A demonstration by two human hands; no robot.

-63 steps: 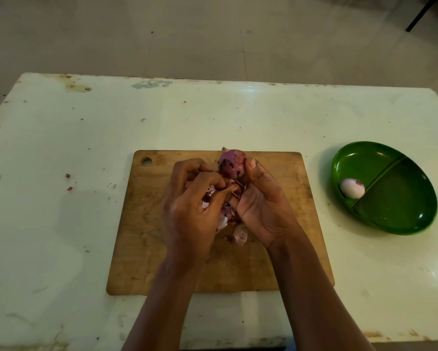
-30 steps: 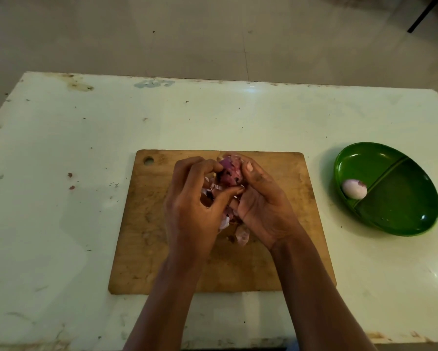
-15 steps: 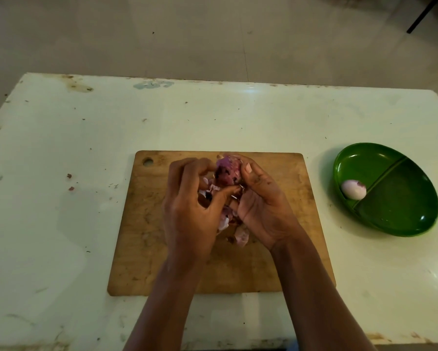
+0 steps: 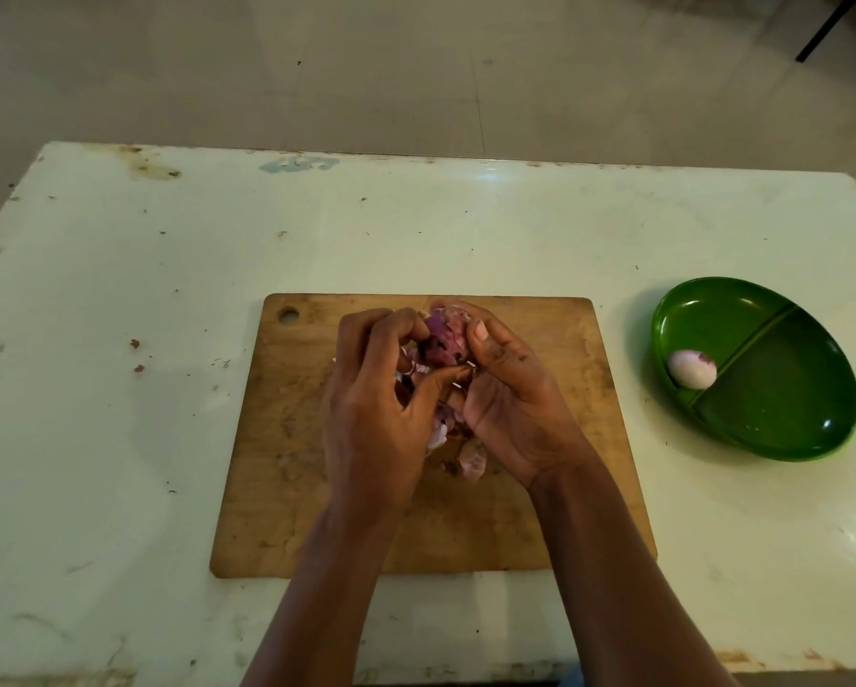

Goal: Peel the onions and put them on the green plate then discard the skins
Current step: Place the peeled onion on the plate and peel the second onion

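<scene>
- A pale, stained surface (image 4: 118, 389) carries everything; small dark specks lie on its left part.
- A wooden cutting board (image 4: 277, 488) sits near the middle of the surface, with a round hole in its far left corner.
- The left hand (image 4: 376, 419) is over the board. Its fingers (image 4: 396, 329) are curled onto the left side of a purple onion (image 4: 443, 339), and the thumb reaches across underneath toward the other hand.
- The onion is held above the far half of the board, between both hands, with its purple skin partly on.
- Loose skins (image 4: 473, 458) lie on the board under and between the hands.
- The right hand (image 4: 510, 404) cups the onion from the right, fingers curled round it and the thumb pressed on its right side.
- A green plate (image 4: 787, 414) stands on the surface well to the right of the board, split by a ridge into two compartments.
- A peeled onion (image 4: 692, 370), pale with a purple tip, lies in the left compartment, close to the ridge.
</scene>
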